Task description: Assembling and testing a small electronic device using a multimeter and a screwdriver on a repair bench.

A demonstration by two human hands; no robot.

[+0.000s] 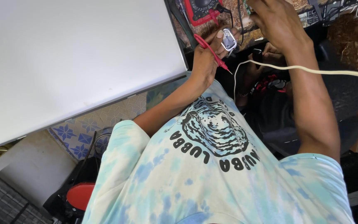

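Note:
My left hand (206,56) grips a thin red test probe (213,53) with its metal tip pointing down to the right. The same hand pinches a small silver-white rectangular part (228,41) between thumb and finger. My right hand (275,23) reaches to the top edge, fingers curled on a small green piece (248,6) that is mostly cut off. A red multimeter (201,8) lies just above my left hand, its leads running toward both hands.
A large white panel (75,54) fills the left side. A cream cable (332,71) crosses my right forearm and runs off to the right. Patterned blue cloth (79,132) and a red stool (80,195) sit at lower left. Dark clutter lies between my arms.

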